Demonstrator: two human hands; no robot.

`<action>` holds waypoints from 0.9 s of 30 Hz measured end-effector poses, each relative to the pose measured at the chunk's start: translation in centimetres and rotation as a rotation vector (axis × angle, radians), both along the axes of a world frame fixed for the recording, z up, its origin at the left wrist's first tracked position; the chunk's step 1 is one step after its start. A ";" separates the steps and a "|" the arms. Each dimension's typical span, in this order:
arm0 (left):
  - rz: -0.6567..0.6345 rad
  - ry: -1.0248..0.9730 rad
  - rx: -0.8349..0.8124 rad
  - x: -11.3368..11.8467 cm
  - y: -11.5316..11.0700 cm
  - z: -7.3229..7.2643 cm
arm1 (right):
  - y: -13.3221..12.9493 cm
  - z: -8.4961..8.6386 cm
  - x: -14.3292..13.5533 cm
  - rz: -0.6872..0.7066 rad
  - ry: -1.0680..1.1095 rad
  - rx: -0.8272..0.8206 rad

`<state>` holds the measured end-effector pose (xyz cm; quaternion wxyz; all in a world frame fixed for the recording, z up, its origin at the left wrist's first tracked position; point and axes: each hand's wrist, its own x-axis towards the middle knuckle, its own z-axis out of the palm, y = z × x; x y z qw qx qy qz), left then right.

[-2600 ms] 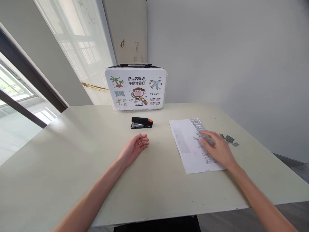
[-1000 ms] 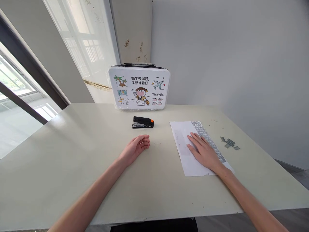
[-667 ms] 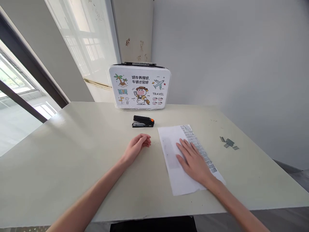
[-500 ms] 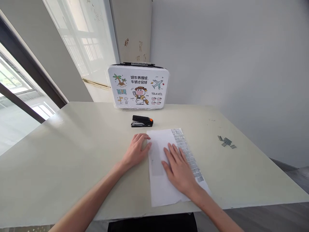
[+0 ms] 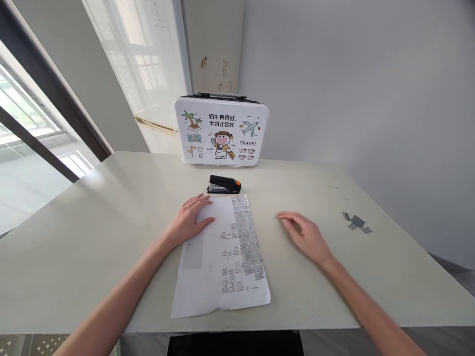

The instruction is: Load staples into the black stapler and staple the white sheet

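The paper [image 5: 208,291] lies flat on the desk [image 5: 319,296], squarely in front of the person, its near edge close to the desk's near edge and its far edge just short of the black stapler [image 5: 224,184]. The left hand [image 5: 187,220] rests over the upper left edge of the paper, fingers spread and relaxed, thumb on the printed face; it presses lightly at most and grips nothing. The right hand [image 5: 306,237] is off to the right of the paper, well apart from it, fingers loosely bent, with nothing visible in its grasp; whether it touches the desk is hard to tell. Down the right side of the paper runs a dense grey band [image 5: 248,237] that looks like rows of metal staples. Judging by that, the paper should be light and limp on its left half and stiffer and heavier along the band, so it may sag unevenly if lifted by 1 corner. It probably slides easily on the smooth desk, and it can tear: the near edge already has a ragged notch. The plain left margin or the far left corner seems the kindest hold, while the band could feel rough and catch on skin. The stapler, compact and likely firm, is best taken around its body. Loose staple strips [image 5: 356,221] lie in a small heap at far right; they look brittle and call for a fingertip pinch.
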<state>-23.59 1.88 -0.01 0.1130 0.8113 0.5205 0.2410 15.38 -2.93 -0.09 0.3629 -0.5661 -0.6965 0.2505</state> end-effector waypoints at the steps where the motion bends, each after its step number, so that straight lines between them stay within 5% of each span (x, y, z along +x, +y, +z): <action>1: 0.028 -0.016 0.001 -0.5 0.0 0.1 | 1.0 -0.4 1.1 -0.038 0.041 -0.007; 8: 0.125 -0.026 -0.036 -2.3 0.6 0.3 | 5.0 -0.9 3.4 -0.108 0.207 -0.122; 27: 0.198 0.043 -0.098 -4.3 1.4 0.7 | 4.4 -0.6 3.1 -0.149 0.211 -0.175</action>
